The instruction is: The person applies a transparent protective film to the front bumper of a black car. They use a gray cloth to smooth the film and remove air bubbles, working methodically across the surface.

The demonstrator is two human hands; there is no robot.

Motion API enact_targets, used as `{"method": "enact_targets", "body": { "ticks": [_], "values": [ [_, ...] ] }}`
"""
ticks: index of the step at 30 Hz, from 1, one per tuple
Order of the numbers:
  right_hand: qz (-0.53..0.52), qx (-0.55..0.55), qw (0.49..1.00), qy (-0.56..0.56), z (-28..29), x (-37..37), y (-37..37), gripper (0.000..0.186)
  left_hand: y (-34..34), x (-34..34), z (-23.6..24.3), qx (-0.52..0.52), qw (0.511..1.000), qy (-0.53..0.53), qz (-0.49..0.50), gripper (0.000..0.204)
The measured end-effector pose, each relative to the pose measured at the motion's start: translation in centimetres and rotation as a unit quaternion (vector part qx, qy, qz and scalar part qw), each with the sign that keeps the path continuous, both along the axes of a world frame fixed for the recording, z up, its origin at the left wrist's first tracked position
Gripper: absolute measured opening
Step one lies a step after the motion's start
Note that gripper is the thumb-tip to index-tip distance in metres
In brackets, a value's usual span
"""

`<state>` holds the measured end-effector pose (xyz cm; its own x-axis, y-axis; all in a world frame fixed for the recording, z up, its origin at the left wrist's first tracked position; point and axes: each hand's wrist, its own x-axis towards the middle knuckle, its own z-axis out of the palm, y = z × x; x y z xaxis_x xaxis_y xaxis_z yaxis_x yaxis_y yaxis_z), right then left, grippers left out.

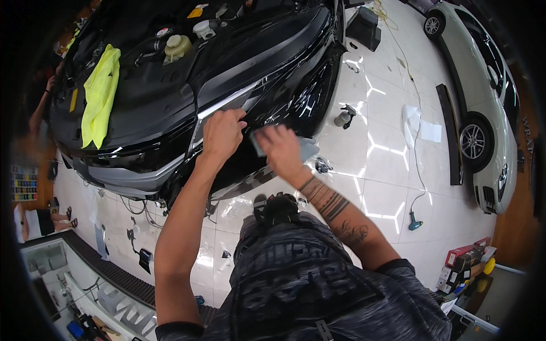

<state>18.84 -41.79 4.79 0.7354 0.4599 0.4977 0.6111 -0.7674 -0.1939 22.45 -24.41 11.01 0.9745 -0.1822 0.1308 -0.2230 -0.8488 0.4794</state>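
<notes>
My left hand (223, 133) has its fingers curled at the headlight (227, 102) of a black car; whatever they may grip is hidden. Just right of it, my right hand (277, 146), slightly blurred, presses a grey-blue cloth or pad (307, 149) against the glossy black front panel (293, 94) below the headlight. A yellow-green cloth (99, 99) lies on the engine cover to the left, near a pale reservoir cap (177, 45).
A white car (495, 96) stands at right beside a long dark strip (448, 131). A spray bottle (344, 118), heat gun (414, 223), cord and white sheet lie on the floor (375, 187). People are partly visible at left. A cart (45, 250) and boxes (458, 258) flank me.
</notes>
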Motion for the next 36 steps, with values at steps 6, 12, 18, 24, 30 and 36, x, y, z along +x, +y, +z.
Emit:
{"method": "enact_targets", "body": {
  "ticks": [6,12,18,24,30,36],
  "values": [
    [-0.014,0.004,1.0,0.027,2.5,3.0,-5.6,0.046,0.4,0.5,0.3,-0.011,0.999,0.031,-0.014,0.019],
    [0.076,-0.025,0.997,0.018,0.8,-0.6,-1.6,0.039,-2.4,1.0,0.9,0.043,0.999,0.028,-0.01,0.021],
    [0.08,-0.047,0.996,0.007,0.5,-0.2,-1.4,0.038,-1.5,1.5,1.7,-0.01,0.997,0.066,-0.041,0.017],
    [0.083,-0.059,0.995,0.007,0.5,-0.1,-1.6,0.042,-0.8,1.9,1.3,-0.058,0.993,0.088,-0.056,0.02],
    [0.091,-0.08,0.993,0.006,0.2,0.2,-1.8,0.043,-0.8,2.1,1.2,-0.082,0.992,0.082,-0.056,0.022],
    [0.127,-0.109,0.986,-0.011,0.3,0.9,-2.1,0.041,-0.5,2.2,0.7,-0.064,0.993,0.073,-0.065,0.021]
  ]
}}
